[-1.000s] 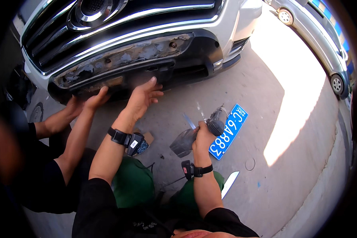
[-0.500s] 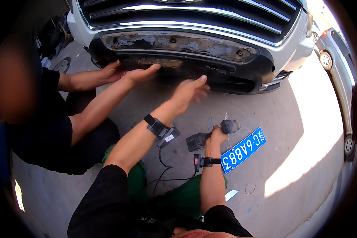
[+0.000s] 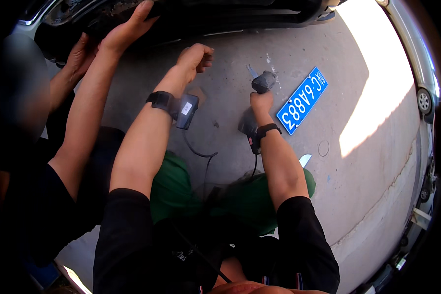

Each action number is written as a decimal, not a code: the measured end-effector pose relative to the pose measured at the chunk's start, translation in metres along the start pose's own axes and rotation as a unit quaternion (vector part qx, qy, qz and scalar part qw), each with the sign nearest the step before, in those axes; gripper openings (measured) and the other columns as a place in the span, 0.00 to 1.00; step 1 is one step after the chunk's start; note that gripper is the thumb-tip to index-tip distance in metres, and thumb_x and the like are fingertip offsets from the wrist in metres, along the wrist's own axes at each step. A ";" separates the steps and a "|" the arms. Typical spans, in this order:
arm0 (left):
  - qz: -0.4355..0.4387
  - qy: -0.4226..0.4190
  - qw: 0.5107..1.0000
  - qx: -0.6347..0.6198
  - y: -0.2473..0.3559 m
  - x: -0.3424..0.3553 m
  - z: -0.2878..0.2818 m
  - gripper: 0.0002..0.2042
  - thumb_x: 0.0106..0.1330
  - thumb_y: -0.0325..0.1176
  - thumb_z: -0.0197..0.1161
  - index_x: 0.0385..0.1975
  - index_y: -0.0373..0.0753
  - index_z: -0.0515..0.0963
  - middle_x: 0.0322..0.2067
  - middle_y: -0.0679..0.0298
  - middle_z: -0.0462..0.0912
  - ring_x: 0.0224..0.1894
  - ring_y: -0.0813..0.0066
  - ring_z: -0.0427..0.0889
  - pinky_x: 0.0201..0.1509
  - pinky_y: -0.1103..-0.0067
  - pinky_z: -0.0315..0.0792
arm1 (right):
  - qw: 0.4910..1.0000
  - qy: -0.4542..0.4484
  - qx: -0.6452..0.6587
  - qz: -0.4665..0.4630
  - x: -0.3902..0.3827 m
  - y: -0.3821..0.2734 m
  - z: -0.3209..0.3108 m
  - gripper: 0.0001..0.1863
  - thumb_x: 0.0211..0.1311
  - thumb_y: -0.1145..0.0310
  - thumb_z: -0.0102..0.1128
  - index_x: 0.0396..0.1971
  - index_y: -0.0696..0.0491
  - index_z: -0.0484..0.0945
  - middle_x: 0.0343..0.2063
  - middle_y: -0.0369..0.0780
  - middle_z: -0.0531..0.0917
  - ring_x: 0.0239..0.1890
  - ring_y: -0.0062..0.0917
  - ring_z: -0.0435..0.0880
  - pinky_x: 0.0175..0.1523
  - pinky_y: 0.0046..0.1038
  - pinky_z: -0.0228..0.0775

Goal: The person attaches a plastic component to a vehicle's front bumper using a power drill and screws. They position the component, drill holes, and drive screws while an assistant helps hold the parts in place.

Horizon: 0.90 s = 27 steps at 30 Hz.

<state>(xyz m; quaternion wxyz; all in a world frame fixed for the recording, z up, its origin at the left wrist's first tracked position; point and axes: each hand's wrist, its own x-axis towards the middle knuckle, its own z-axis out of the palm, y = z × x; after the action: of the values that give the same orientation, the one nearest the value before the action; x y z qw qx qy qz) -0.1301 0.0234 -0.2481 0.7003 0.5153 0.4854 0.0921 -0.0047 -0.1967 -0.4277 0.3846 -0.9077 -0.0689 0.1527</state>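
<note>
My right hand (image 3: 262,103) is wrapped round the grip of a dark cordless power drill (image 3: 264,81), its head pointing away from me and its base near my wrist. To the left, my left hand (image 3: 195,60) hangs in the air below the car's bumper, fingers curled in; whatever they may hold is too small to make out. A blue licence plate (image 3: 303,100) with white characters lies on the ground to the right of the drill. The dark lower bumper (image 3: 201,22) of the car runs along the top of the view.
On the left a co-worker's hands (image 3: 125,32) are raised to the bumper's underside. A strip of sunlit concrete (image 3: 372,59) lies to the right, with a parked car (image 3: 416,63) beyond it. A thin ring (image 3: 323,148) and a pale flat piece (image 3: 305,160) lie near my right forearm.
My view has tipped down, so the grille is out of sight. My left hand has drawn away from the bumper and its fingers have curled. The drill stays in my right hand.
</note>
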 end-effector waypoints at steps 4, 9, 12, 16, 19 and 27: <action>-0.014 0.023 0.999 -0.029 -0.015 0.024 -0.003 0.06 0.59 0.35 0.60 0.30 0.41 0.80 0.28 0.65 0.82 0.29 0.75 0.79 0.31 0.77 0.70 | 0.998 0.005 -0.031 -0.047 0.001 -0.011 0.014 0.22 0.48 0.65 0.63 0.43 0.63 0.78 0.42 0.59 0.83 0.49 0.54 0.82 0.55 0.46 0.73; -0.010 -0.072 0.997 0.006 -0.009 0.015 0.012 0.08 0.62 0.35 0.61 0.36 0.40 0.79 0.33 0.63 0.84 0.33 0.74 0.81 0.34 0.78 0.72 | 0.990 -0.083 -0.106 -0.034 0.012 -0.015 0.056 0.21 0.49 0.67 0.67 0.43 0.62 0.81 0.44 0.56 0.83 0.50 0.50 0.82 0.56 0.42 0.75; 0.001 -0.081 0.997 -0.003 -0.006 0.004 0.009 0.08 0.62 0.36 0.62 0.36 0.39 0.79 0.35 0.63 0.84 0.35 0.73 0.82 0.36 0.78 0.72 | 0.982 -0.121 -0.140 -0.023 -0.002 -0.015 0.074 0.23 0.48 0.67 0.70 0.44 0.62 0.80 0.46 0.55 0.83 0.51 0.48 0.82 0.57 0.41 0.76; 0.008 -0.048 0.998 -0.038 -0.004 -0.004 -0.003 0.08 0.61 0.36 0.62 0.35 0.40 0.79 0.34 0.63 0.84 0.35 0.73 0.82 0.36 0.78 0.72 | 0.972 -0.158 -0.170 -0.028 -0.020 -0.008 0.090 0.26 0.47 0.67 0.71 0.46 0.64 0.77 0.49 0.55 0.82 0.54 0.46 0.81 0.58 0.39 0.75; 0.010 -0.022 0.998 -0.055 -0.003 -0.005 -0.013 0.08 0.61 0.36 0.61 0.35 0.40 0.78 0.34 0.63 0.84 0.34 0.74 0.81 0.36 0.78 0.71 | 0.961 -0.193 -0.189 -0.052 -0.034 0.000 0.096 0.31 0.50 0.69 0.70 0.51 0.67 0.68 0.47 0.58 0.82 0.53 0.48 0.82 0.58 0.39 0.76; -0.002 -0.016 0.995 -0.101 -0.004 0.006 -0.018 0.07 0.61 0.35 0.60 0.33 0.40 0.78 0.31 0.62 0.84 0.33 0.73 0.81 0.35 0.77 0.71 | 0.920 -0.272 -0.249 -0.132 0.023 -0.021 0.061 0.21 0.53 0.60 0.66 0.41 0.61 0.84 0.46 0.52 0.84 0.53 0.46 0.81 0.58 0.39 0.74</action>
<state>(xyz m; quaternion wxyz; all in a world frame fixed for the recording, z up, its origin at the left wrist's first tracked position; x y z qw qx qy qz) -0.1428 0.0367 -0.2548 0.7565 0.4420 0.4639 0.1310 -0.0039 -0.1348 -0.4577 0.1296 -0.8801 -0.3261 0.3198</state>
